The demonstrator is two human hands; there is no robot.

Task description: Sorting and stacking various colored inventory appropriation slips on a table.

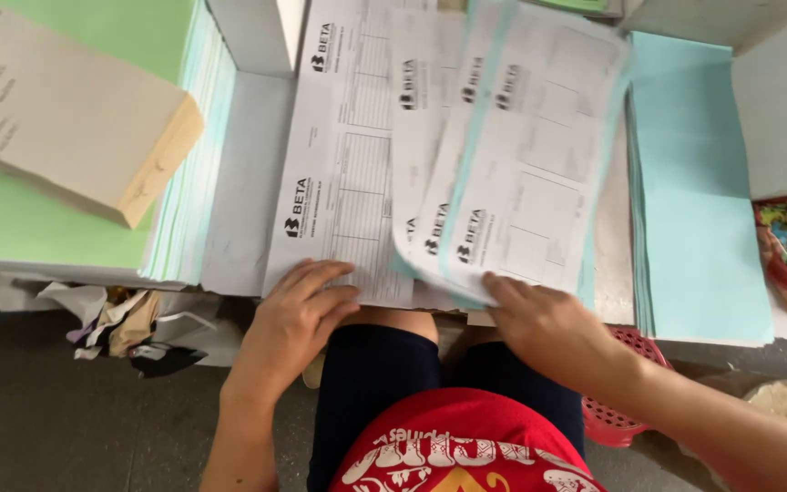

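1. Several printed forms (512, 155), white sheets with pale blue ones between them, are fanned out and lifted off the work surface; the right hand (539, 319) pinches their near edge, thumb on top and fingers hidden underneath, so the bundle tilts up and away from the person.
2. One more printed form (343, 173) lies flat just to the left of that bundle (it is the top sheet of a low white stack); the left hand (293, 323) rests on its near corner with the fingers spread and flat, pressing rather than grasping.
3. Both sets of sheets sit at the near edge of a grey table (243, 182), directly above the person's knees; the lifted bundle overlaps the right side of the flat form.
4. To the right, just beside the lifted forms, lies a stack of light blue paper (699, 200); a red plastic basket (617, 410) shows under the table edge by the right forearm.
5. To the left, well apart from the hands, stands a tall pile of green and pale sheets (66, 228); a tan pad (66, 118) with handwriting lies tilted on top of it.
6. Crumpled paper scraps (116, 319) lie on the floor below that pile.
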